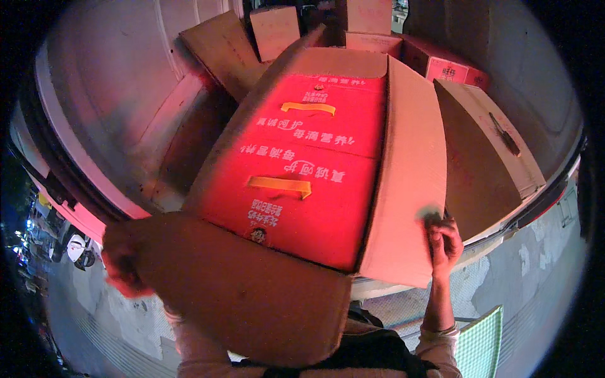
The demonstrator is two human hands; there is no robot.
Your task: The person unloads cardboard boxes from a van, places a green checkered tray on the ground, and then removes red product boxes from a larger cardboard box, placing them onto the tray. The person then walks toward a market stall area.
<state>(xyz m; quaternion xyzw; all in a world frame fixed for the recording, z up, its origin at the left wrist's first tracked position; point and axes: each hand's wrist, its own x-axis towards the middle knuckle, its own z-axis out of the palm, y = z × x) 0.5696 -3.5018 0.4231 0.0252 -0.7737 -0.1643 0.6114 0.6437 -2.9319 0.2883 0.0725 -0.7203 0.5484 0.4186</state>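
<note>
A large open cardboard carton (413, 170) stands in front of me, its flaps folded outward. Inside lie two red boxes with printed characters: the far one (353, 120) and the near one (328, 217), each with an orange carry strap. Over the carton's front edge, the near flap (246, 290) tilts toward me. My left hand (129, 264), slightly blurred, is closed around that flap's left corner. At the outer edge of the right flap, my right hand (445, 242) has its fingers curled in against the cardboard; the fingertips are partly hidden.
The carton sits in what looks like a vehicle's cargo space, with a pale side wall (120, 107) at left. More cartons (275, 31) stand behind. On a brown carton (482, 132) at right lies a slim dark tool (504, 135). A green checkered panel (480, 343) is below right.
</note>
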